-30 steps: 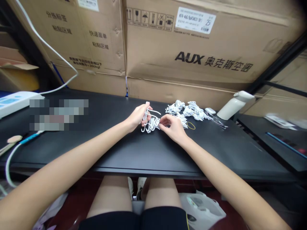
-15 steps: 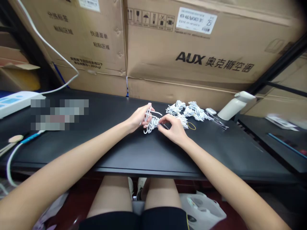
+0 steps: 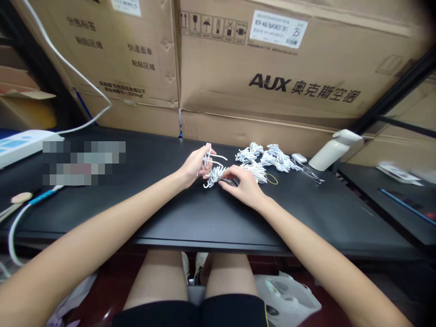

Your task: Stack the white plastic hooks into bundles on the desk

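My left hand (image 3: 196, 169) is closed around a few thin white rods with curved ends, which stick out between its fingers. Right beside it, a bundle of white hooks (image 3: 213, 176) is held just above the black tabletop. The thumb and index finger of my right hand (image 3: 243, 185) pinch this bundle at its right end. Thin greyish strands show under the right palm, too blurred to name. Behind the right hand lie several more bundles of white hooks (image 3: 275, 156), and a yellow rubber band (image 3: 271, 179) rests next to them.
Large cardboard boxes (image 3: 272, 104) stand along the back of the black table (image 3: 190, 218). A white bottle (image 3: 335, 150) leans at the back right, near a small white case (image 3: 299, 158). A power strip (image 3: 27, 144) with a white cable sits at the left.
My left hand has shifted slightly left and up, and the rods in it stand further apart from the bundle. My right hand has moved slightly left, still pinching.
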A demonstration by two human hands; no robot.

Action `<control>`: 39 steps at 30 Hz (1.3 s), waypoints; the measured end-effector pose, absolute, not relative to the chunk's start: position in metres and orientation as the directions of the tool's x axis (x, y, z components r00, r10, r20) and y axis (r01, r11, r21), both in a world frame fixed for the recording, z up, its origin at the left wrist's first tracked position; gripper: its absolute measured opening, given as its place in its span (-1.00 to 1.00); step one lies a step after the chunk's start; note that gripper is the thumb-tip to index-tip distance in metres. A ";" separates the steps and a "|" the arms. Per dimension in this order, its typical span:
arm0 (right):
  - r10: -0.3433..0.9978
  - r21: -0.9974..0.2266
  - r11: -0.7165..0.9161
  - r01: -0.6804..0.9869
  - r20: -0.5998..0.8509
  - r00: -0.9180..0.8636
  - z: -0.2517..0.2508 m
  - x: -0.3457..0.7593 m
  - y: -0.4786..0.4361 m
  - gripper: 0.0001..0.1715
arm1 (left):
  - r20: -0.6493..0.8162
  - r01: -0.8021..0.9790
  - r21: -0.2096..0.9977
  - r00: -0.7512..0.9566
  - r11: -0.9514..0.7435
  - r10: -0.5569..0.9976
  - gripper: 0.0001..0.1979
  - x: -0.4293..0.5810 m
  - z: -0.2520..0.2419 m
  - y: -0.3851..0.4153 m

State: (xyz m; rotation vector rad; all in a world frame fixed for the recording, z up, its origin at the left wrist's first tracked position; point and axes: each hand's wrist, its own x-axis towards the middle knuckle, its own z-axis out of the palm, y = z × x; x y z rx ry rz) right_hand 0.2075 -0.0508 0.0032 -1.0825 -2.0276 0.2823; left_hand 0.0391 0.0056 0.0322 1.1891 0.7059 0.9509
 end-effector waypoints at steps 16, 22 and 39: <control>0.844 -0.578 0.475 0.663 0.514 -0.157 -0.006 0.216 -0.040 -0.83 | 0.033 -0.210 0.976 0.424 0.062 0.905 -0.73 0.038 0.029 0.009; 0.878 -0.644 0.432 0.631 0.459 -0.133 -0.007 0.216 -0.039 -0.82 | 0.040 -0.200 0.979 0.385 0.041 0.922 -0.72 0.038 0.030 0.010; 0.934 -0.835 0.358 0.418 0.322 -0.157 0.000 0.209 -0.045 -0.83 | 0.146 -0.127 0.983 0.097 -0.133 0.984 -0.74 0.039 0.035 0.011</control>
